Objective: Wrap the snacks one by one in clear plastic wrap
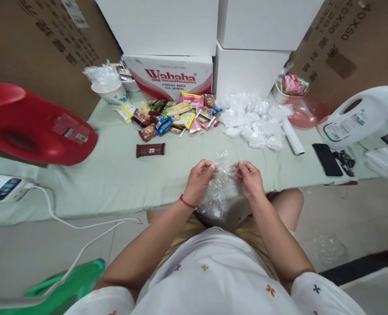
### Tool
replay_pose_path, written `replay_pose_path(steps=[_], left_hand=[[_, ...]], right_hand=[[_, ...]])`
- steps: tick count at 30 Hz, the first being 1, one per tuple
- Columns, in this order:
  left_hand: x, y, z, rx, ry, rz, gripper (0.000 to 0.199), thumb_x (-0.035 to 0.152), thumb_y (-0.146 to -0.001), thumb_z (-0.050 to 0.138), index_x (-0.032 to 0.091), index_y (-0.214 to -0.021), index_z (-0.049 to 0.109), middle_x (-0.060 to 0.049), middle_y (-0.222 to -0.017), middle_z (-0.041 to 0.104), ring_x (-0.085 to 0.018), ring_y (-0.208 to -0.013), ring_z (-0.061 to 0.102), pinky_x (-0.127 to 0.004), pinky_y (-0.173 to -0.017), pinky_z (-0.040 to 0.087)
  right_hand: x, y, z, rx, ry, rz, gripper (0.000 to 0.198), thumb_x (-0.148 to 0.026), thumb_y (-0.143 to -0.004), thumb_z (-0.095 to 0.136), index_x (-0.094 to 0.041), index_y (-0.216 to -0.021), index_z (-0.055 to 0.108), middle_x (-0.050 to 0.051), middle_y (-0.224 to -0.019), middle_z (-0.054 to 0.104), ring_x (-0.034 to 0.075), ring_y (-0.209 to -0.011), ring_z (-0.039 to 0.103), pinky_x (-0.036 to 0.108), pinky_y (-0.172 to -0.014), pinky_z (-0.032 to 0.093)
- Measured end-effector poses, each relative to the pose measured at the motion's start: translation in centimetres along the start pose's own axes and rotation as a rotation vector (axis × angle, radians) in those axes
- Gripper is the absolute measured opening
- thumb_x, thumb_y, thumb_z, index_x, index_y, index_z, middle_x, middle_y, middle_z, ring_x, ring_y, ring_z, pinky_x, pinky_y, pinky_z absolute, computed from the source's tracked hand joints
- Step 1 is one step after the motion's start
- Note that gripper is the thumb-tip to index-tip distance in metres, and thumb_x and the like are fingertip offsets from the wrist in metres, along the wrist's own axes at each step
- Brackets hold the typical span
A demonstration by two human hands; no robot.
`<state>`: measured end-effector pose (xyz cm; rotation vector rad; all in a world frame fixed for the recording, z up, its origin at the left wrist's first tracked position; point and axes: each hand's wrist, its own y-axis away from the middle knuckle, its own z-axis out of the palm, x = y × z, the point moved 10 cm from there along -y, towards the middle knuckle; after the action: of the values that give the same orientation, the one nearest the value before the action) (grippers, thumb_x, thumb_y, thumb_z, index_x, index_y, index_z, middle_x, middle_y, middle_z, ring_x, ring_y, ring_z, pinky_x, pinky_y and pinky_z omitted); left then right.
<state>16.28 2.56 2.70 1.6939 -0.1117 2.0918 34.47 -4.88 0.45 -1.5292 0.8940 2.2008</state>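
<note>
Between my two hands hangs a clear plastic bag (pixel 218 192), crumpled and see-through, over the table's front edge. My left hand (pixel 202 177) pinches its left side, thumb against fingers. On the other side my right hand (pixel 248 175) pinches the right part of the plastic. Ahead and to the left lies a single brown wrapped snack bar (pixel 150 149). Behind it is a pile of colourful wrapped snacks (pixel 177 114). To the right of the pile sits a heap of small clear plastic bundles (pixel 255 120); what is inside them I cannot tell.
A red jug (pixel 33 122) stands left, near a white power strip (pixel 6 187) with a cable. White boxes (pixel 171 26) and a Wahaha carton (pixel 171 78) line the back. On the right are a plastic roll (pixel 293 138), a black phone (pixel 327 159), keys (pixel 346 162) and a white jug (pixel 354 116).
</note>
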Motion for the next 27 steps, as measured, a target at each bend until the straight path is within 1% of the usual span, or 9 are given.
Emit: replay_pose_path(steps=[3, 8, 12, 15, 18, 21, 23, 25, 27], left_hand=[[0.2, 0.5, -2.3, -0.03, 0.124, -0.131, 0.049, 0.053, -0.067, 0.089, 0.02, -0.084, 0.057, -0.001, -0.088, 0.072, -0.015, -0.084, 0.069, -0.029, -0.081, 0.054], [1.5, 0.2, -5.7, -0.088, 0.099, -0.228, 0.051, 0.048, -0.06, 0.095, 0.018, -0.081, 0.059, -0.002, -0.081, 0.071, -0.013, -0.075, 0.068, -0.027, -0.075, 0.056], [2.4, -0.6, -7.6, 0.012, 0.109, -0.198, 0.055, 0.048, -0.061, 0.095, 0.019, -0.089, 0.057, -0.001, -0.087, 0.071, -0.012, -0.076, 0.069, -0.025, -0.07, 0.057], [1.9, 0.2, -8.2, 0.174, 0.168, -0.206, 0.061, 0.06, -0.065, 0.089, 0.022, -0.098, 0.053, 0.001, -0.092, 0.068, -0.013, -0.076, 0.07, -0.021, -0.059, 0.054], [-0.4, 2.6, -7.7, 0.297, 0.224, -0.334, 0.065, 0.078, -0.071, 0.075, 0.02, -0.088, 0.052, 0.001, -0.081, 0.064, -0.009, -0.059, 0.062, -0.015, -0.043, 0.038], [-2.8, 4.9, -4.9, 0.194, 0.264, -0.518, 0.07, 0.087, -0.073, 0.065, 0.018, -0.084, 0.052, -0.001, -0.073, 0.061, -0.005, -0.045, 0.049, -0.015, -0.036, 0.019], [-3.5, 6.0, -3.6, 0.161, 0.276, -0.574, 0.071, 0.086, -0.071, 0.068, 0.019, -0.087, 0.052, 0.001, -0.073, 0.06, -0.003, -0.042, 0.045, -0.015, -0.036, 0.015], [-3.5, 6.3, -3.0, 0.173, 0.278, -0.574, 0.07, 0.082, -0.068, 0.075, 0.02, -0.092, 0.053, 0.003, -0.075, 0.059, -0.002, -0.041, 0.043, -0.015, -0.038, 0.015], [-3.4, 6.0, -2.0, 0.122, 0.263, -0.564, 0.069, 0.078, -0.066, 0.079, 0.019, -0.092, 0.056, 0.004, -0.075, 0.059, -0.001, -0.041, 0.04, -0.015, -0.039, 0.013]], right_hand=[[-0.3, -0.7, -0.3, -0.036, 0.031, 0.04, 0.053, -0.062, -0.056, 0.09, -0.02, -0.079, 0.069, -0.001, -0.08, 0.064, 0.012, -0.07, 0.059, 0.023, -0.057, 0.057], [-1.4, -1.5, 0.3, -0.149, 0.139, 0.072, 0.054, -0.062, -0.053, 0.092, -0.019, -0.076, 0.069, 0.0, -0.075, 0.063, 0.01, -0.065, 0.058, 0.019, -0.05, 0.053], [-2.1, -1.6, 1.5, -0.168, 0.148, 0.061, 0.053, -0.061, -0.055, 0.092, -0.019, -0.076, 0.068, -0.001, -0.075, 0.064, 0.01, -0.064, 0.058, 0.019, -0.05, 0.053], [-2.0, -1.3, 2.6, -0.172, 0.134, 0.067, 0.052, -0.062, -0.057, 0.091, -0.019, -0.078, 0.069, -0.001, -0.074, 0.064, 0.009, -0.062, 0.058, 0.018, -0.05, 0.053], [-2.1, -0.9, 3.4, -0.153, 0.118, 0.055, 0.051, -0.061, -0.059, 0.09, -0.019, -0.08, 0.069, -0.002, -0.071, 0.062, 0.009, -0.061, 0.057, 0.018, -0.05, 0.053], [-2.4, -0.6, 3.7, -0.155, 0.112, 0.032, 0.05, -0.06, -0.06, 0.09, -0.019, -0.078, 0.068, -0.002, -0.07, 0.062, 0.009, -0.06, 0.056, 0.018, -0.049, 0.052], [-2.7, -0.5, 3.8, -0.159, 0.106, 0.023, 0.05, -0.06, -0.061, 0.09, -0.019, -0.078, 0.068, -0.002, -0.07, 0.062, 0.008, -0.06, 0.056, 0.018, -0.049, 0.052], [-2.9, -0.5, 3.8, -0.155, 0.095, 0.017, 0.05, -0.06, -0.061, 0.09, -0.019, -0.079, 0.068, -0.002, -0.071, 0.062, 0.008, -0.06, 0.056, 0.018, -0.05, 0.052], [-3.0, -0.5, 3.9, -0.159, 0.097, 0.012, 0.05, -0.06, -0.063, 0.09, -0.019, -0.08, 0.068, -0.002, -0.072, 0.063, 0.008, -0.06, 0.056, 0.019, -0.051, 0.053]])
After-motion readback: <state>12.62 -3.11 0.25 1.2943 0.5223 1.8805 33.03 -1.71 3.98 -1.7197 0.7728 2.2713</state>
